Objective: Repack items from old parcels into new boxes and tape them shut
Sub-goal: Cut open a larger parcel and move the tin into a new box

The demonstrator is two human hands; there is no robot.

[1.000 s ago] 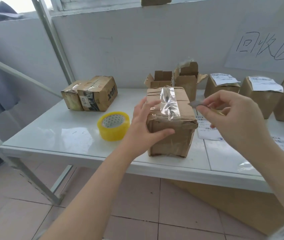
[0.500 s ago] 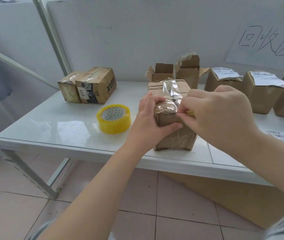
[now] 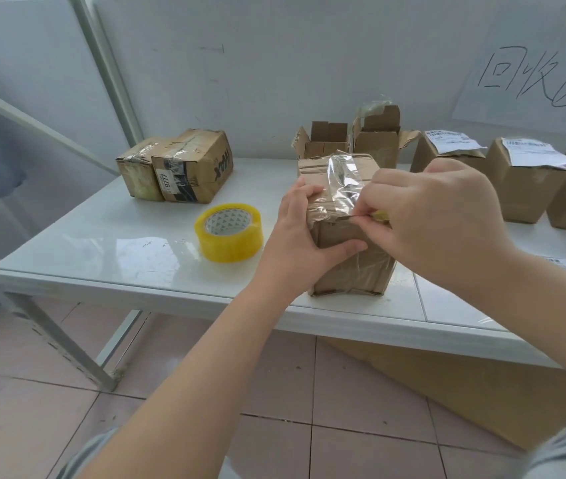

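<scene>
Fingers [image 3: 389, 192] of the right hand [image 3: 437, 216] pinch a small yellow-handled blade [image 3: 379, 215]. It was held clear 1 second ago and now meets the taped parcel [image 3: 350, 267] at its seam. The left hand [image 3: 295, 236] grips the parcel. Opening appears begun.

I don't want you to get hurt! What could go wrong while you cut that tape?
1. The cutter in the right hand sits at the box's top edge, just above the thumb of the left hand; a slip could nick it.
2. Pushed deep through the tape, it could scratch whatever is hidden inside.
3. The box stands near the table's front edge, so a hard tug might tip it off.
</scene>
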